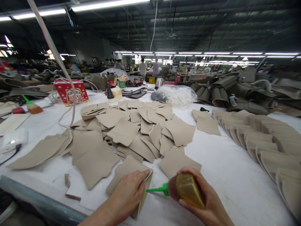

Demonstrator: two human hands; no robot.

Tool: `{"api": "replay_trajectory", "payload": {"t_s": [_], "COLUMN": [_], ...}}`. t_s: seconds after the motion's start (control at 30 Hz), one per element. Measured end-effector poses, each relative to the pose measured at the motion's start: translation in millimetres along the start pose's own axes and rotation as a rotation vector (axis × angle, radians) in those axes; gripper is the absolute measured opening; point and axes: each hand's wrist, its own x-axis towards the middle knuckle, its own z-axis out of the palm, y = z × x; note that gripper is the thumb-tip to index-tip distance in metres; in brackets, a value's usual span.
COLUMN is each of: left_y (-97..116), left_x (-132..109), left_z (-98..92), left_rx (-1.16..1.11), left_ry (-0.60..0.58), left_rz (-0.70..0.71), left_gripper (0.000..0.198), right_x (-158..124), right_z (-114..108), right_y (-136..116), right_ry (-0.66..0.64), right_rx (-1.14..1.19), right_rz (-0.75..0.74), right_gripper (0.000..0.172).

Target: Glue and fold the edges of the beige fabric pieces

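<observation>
A red box [67, 93] stands well left of a kettle [159, 83] and crumpled plastic [180, 95].

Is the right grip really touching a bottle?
Touching. The head view shows it plainly: the right grip wraps around the bottle from both its far and near sides, with no gap between.

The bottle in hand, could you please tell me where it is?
In the head view, the bottle is low, right of centre, in the right hand; its nozzle points left, towards the piece under the left hand.
</observation>
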Motion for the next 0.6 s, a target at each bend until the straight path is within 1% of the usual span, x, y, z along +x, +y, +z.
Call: {"api": "replay_trajectory", "payload": {"t_s": [0.17, 0.23, 0.33, 0.37, 0.43, 0.53, 0.6], "left_y": [2.0, 3.1, 4.1, 4.2, 4.5, 5.1, 5.2], "left_x": [0.6, 0.6, 0.6, 0.6, 0.8, 0.9, 0.5], "left_z": [-1.5, -2.1, -2.7, -2.8, -3.1, -3.9, -4.4], "left_rx": [-0.006, -0.009, -0.014, -0.015, -0.014, -0.008, -0.011], "left_ry": [0.007, 0.000, -0.005, -0.003, 0.003, -0.002, -0.011], "left_rz": [0.007, 0.000, -0.009, -0.009, -0.006, -0.008, -0.012], "left_gripper": [0.044, 0.044, 0.045, 0.045, 0.045, 0.045, 0.045], "right_x": [1.7, 0.3, -1.4, -0.5, 4.0, 11.6, 10.8], "right_z": [-0.9, -0.5, 0.3, 0.0, -1.4, -2.7, -0.3], "right_y": [0.8, 1.4, 2.0, 2.4, 3.5, 5.6, 5.6], "right_ry": [0.092, 0.053, -0.045, -0.055, -0.024, 0.066, 0.082], "right_rx": [-0.044, -0.029, -0.005, -0.011, -0.053, -0.111, -0.109], "right_rz": [0.009, -0.008, -0.033, -0.031, -0.019, -0.013, -0.003], "right_gripper": [0.046, 0.046, 0.047, 0.047, 0.047, 0.047, 0.048]}}
